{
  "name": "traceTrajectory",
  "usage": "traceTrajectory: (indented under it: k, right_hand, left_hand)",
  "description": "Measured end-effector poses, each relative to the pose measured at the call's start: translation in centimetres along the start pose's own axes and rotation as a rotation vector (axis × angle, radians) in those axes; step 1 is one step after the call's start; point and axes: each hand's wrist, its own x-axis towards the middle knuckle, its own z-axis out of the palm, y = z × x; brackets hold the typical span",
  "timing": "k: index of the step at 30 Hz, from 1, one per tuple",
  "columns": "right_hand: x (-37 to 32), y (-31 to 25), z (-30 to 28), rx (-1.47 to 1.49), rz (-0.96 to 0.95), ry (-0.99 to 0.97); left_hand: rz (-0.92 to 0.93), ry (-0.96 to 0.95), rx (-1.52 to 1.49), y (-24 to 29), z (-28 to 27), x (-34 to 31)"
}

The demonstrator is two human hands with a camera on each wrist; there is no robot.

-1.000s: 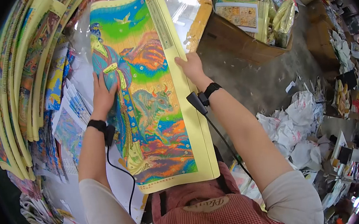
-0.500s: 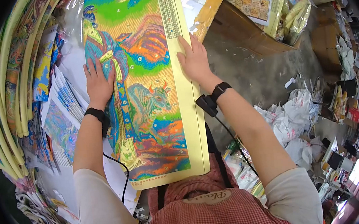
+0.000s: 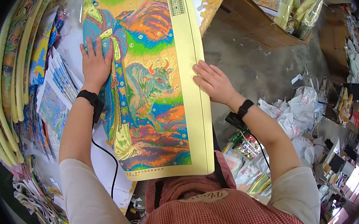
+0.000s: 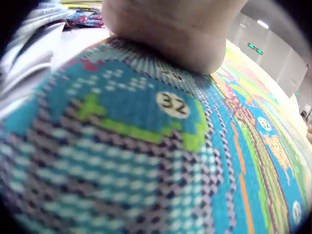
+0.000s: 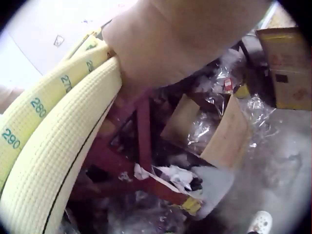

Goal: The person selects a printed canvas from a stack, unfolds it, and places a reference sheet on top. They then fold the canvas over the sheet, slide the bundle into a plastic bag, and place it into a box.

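One printed cloth | multicoloured, dotted with numbers | yellow-edged

The printed cloth looks matt and woven, the packets glossy plastic.

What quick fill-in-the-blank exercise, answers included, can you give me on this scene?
1. The hand on the printed robe is the person's ____ one.
2. The right hand touches the plain ____ border of the printed sheet.
3. In the left wrist view, the largest number reads ____.

Missing words: left; yellow; 32.
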Motion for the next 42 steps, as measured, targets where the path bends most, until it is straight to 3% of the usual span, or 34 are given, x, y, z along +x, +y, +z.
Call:
traceTrajectory:
  k: [2, 5, 7, 13, 17, 21, 22, 25, 26, 28, 29, 31, 32, 34, 37, 39, 40, 41, 42]
  right_hand:
    - [0.9, 0.1, -1.6, 0.024, -0.052, 0.046]
    - [1.1, 0.4, -2.0, 0.181, 0.002, 0.065]
    - [1.4, 1.2, -2.0, 0.298, 0.075, 0.06]
    - [1.9, 1.7, -2.4, 0.503, 0.297, -0.034]
    - [2.8, 2.2, -3.2, 0.547, 0.417, -0.15]
    - [5.8, 2.0, -5.6, 0.593, 0.689, -0.367]
    - [5.5, 1.9, -5.7, 0.935, 0.899, -0.35]
    - [4.2, 1.1, -7.0, 0.422, 0.585, -0.34]
    - [2.1, 0.8, -7.2, 0.554, 0.369, -0.268]
    - [0.6, -4.7, -9.0, 0.884, 0.72, -0.076]
    - [-0.4, -7.4, -9.8, 0.459, 0.368, 0.08]
    - [-2.6, -8.9, -9.2, 0.674, 0.441, 0.129]
    - [-3.1, -10.6, -10.1, 0.527, 0.205, 0.256]
    - [-4.9, -12.0, -8.7, 0.662, 0.364, 0.258]
    - [-6.3, -12.7, -6.5, 0.672, 0.53, 0.249]
    - [-6.0, -13.0, -6.3, 0.77, 0.694, 0.24]
    - [-4.9, -12.8, -7.7, 0.826, 0.662, 0.123]
    - [-7.5, -11.7, -4.9, 1.054, 0.754, 0.186]
    - [-9.9, -10.7, -2.2, 1.276, 0.847, 0.275]
  left_hand:
    - [0.029, 0.003, -0.07, 0.5, -2.1, -1.0]
    - [0.236, -0.17, -0.281, -1.5, -4.6, -5.2]
    - [0.266, -0.366, -0.388, -2.2, -6.5, -8.5]
    - [0.33, -0.228, -0.472, -1.1, -9.2, -14.1]
    - [0.285, -0.075, -0.595, -1.6, -7.4, -16.3]
    - [-0.111, -0.469, -0.964, -2.8, -5.8, -16.2]
    - [-0.214, -0.513, -1.08, -3.3, -6.0, -16.2]
    - [-0.4, -0.436, -1.449, -4.0, -7.2, -17.7]
    - [-0.452, -0.394, -1.565, -4.1, -7.8, -18.4]
    - [-0.505, -0.309, -1.65, -3.1, -9.8, -20.1]
    - [-0.522, -0.279, -1.641, -2.5, -10.7, -21.0]
    - [-0.524, -0.222, -1.574, -1.2, -13.1, -22.6]
    - [-0.493, -0.153, -1.552, -0.5, -13.4, -23.6]
    - [-0.489, -0.044, -1.513, 1.3, -14.3, -25.1]
    - [-0.427, -0.049, -1.03, 2.7, -9.5, -27.5]
    - [-0.482, 0.088, -1.219, 3.7, -9.2, -28.0]
    - [-0.556, 0.11, -1.454, 4.1, -9.4, -28.0]
    - [-0.625, 0.121, -1.693, 4.2, -9.4, -27.9]
    - [-0.754, 0.042, -1.412, 3.7, -9.4, -26.2]
